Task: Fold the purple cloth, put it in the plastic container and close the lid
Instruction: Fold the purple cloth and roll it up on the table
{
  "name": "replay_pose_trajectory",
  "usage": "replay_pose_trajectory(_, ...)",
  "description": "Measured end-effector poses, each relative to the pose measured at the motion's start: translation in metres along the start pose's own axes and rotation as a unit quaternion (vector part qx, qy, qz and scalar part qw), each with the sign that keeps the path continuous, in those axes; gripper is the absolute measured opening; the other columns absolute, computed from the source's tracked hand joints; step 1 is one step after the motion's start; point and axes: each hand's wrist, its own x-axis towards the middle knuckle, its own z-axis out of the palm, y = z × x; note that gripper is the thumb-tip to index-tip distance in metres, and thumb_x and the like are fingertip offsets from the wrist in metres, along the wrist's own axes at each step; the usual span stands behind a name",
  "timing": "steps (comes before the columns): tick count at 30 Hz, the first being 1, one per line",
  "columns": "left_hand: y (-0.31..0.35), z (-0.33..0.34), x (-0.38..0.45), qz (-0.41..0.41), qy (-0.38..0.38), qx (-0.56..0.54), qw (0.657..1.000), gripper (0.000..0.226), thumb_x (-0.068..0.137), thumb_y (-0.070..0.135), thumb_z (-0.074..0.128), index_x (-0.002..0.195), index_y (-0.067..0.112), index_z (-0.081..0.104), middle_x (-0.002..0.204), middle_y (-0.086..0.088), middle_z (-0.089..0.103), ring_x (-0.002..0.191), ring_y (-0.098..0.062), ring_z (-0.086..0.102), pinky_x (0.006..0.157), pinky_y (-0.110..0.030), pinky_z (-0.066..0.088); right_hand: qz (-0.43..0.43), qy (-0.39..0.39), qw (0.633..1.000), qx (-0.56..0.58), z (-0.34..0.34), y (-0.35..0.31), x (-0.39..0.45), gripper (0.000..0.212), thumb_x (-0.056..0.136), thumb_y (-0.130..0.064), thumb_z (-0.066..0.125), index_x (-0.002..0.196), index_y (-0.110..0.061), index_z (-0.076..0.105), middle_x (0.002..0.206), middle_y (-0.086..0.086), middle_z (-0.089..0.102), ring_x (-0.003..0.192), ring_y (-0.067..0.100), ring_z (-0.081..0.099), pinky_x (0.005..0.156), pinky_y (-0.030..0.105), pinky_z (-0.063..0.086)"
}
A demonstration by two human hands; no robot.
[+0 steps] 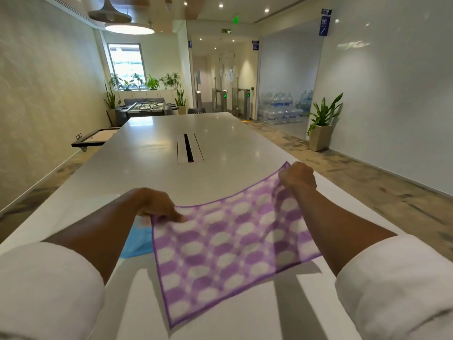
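The purple cloth (228, 249), checked with white ovals, is spread out flat in the air above the near end of the white table (157, 153). My left hand (157, 204) pinches its far left corner. My right hand (297, 176) is closed on its far right corner. The near edge of the cloth hangs free toward me. A blue plastic piece (138, 244), maybe part of the container, shows under my left forearm, mostly hidden by the arm and the cloth.
A long cable slot (189, 148) runs down the middle of the table. A potted plant (321, 123) stands by the right wall, water bottles (282, 106) are stacked behind glass, and a foosball table (147, 107) sits at the far end.
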Motion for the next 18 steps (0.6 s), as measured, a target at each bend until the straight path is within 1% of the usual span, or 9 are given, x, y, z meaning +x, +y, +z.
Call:
replay_pose_trajectory(2,-0.011,0.008,0.007,-0.027,-0.01,-0.008,1.0,0.045,0.081,0.041,0.075,0.111,0.009,0.069,0.1,-0.005,0.072,0.087,-0.019,0.065,0.085,-0.03,0.052,0.022,-0.022,0.999,-0.018,0.003,0.009,-0.003,0.03,0.09,-0.024,0.055,0.112,-0.006,0.065,0.118,0.016,0.065,0.105,0.035,0.063,0.078,0.035,0.047)
replay_pose_trajectory(4,-0.02,0.015,0.015,-0.043,0.004,-0.028,0.999,0.041,0.082,0.041,0.074,0.11,0.012,0.069,0.101,-0.004,0.07,0.091,-0.017,0.062,0.082,-0.031,0.051,0.036,-0.036,0.998,-0.024,0.007,0.016,-0.005,0.031,0.092,-0.023,0.055,0.114,-0.004,0.063,0.121,0.017,0.062,0.105,0.034,0.062,0.079,0.035,0.048)
replay_pose_trajectory(8,-0.03,0.028,0.024,-0.064,-0.003,-0.075,0.995,0.041,0.087,0.049,0.064,0.111,0.017,0.066,0.11,-0.004,0.069,0.099,-0.02,0.061,0.08,-0.035,0.049,0.05,-0.037,0.998,-0.032,0.013,0.024,-0.006,0.038,0.097,-0.021,0.047,0.128,-0.002,0.054,0.137,0.019,0.046,0.119,0.034,0.052,0.096,0.041,0.046)
replay_pose_trajectory(10,-0.036,0.031,0.026,-0.064,0.005,-0.077,0.995,0.051,0.084,0.059,0.06,0.107,0.014,0.067,0.108,-0.007,0.07,0.093,-0.021,0.064,0.079,-0.034,0.051,0.055,-0.026,0.998,-0.033,0.016,0.026,-0.006,0.036,0.096,-0.019,0.048,0.127,-0.002,0.055,0.136,0.018,0.047,0.118,0.034,0.052,0.1,0.042,0.047)
replay_pose_trajectory(11,-0.038,0.031,0.027,-0.06,0.013,-0.07,0.996,0.057,0.081,0.064,0.06,0.102,0.012,0.068,0.102,-0.007,0.071,0.087,-0.021,0.064,0.077,-0.033,0.051,0.054,-0.021,0.998,-0.034,0.017,0.027,-0.006,0.035,0.095,-0.018,0.05,0.125,-0.002,0.056,0.133,0.018,0.049,0.116,0.034,0.053,0.1,0.043,0.047)
replay_pose_trajectory(12,-0.042,0.031,0.027,-0.055,0.021,-0.059,0.997,0.063,0.076,0.069,0.06,0.094,0.01,0.066,0.09,-0.007,0.069,0.077,-0.021,0.061,0.072,-0.03,0.049,0.051,-0.017,0.998,-0.035,0.019,0.028,-0.006,0.033,0.095,-0.018,0.051,0.122,-0.002,0.058,0.13,0.018,0.053,0.114,0.034,0.055,0.1,0.044,0.048)
replay_pose_trajectory(14,-0.045,0.031,0.025,-0.048,0.033,-0.039,0.998,0.063,0.069,0.075,0.059,0.082,0.013,0.057,0.067,-0.002,0.05,0.057,-0.016,0.043,0.054,-0.024,0.037,0.047,-0.01,0.998,-0.041,0.02,0.029,-0.008,0.027,0.094,-0.019,0.053,0.115,-0.003,0.062,0.121,0.017,0.06,0.109,0.033,0.057,0.098,0.045,0.047)
replay_pose_trajectory(16,-0.047,0.032,0.026,-0.042,0.041,-0.058,0.997,0.06,0.07,0.074,0.062,0.08,0.015,0.054,0.06,0.0,0.038,0.049,-0.013,0.029,0.046,-0.022,0.026,0.044,-0.011,0.997,-0.054,0.022,0.028,-0.011,0.025,0.094,-0.02,0.053,0.112,-0.006,0.063,0.116,0.016,0.063,0.108,0.033,0.057,0.096,0.043,0.047)
replay_pose_trajectory(18,-0.047,0.032,0.029,-0.025,0.049,-0.116,0.992,0.055,0.073,0.063,0.069,0.083,0.01,0.061,0.064,-0.001,0.046,0.052,-0.011,0.036,0.048,-0.02,0.03,0.032,-0.025,0.997,-0.061,0.026,0.027,-0.014,0.026,0.093,-0.022,0.055,0.111,-0.007,0.065,0.114,0.015,0.065,0.106,0.033,0.059,0.095,0.044,0.049)
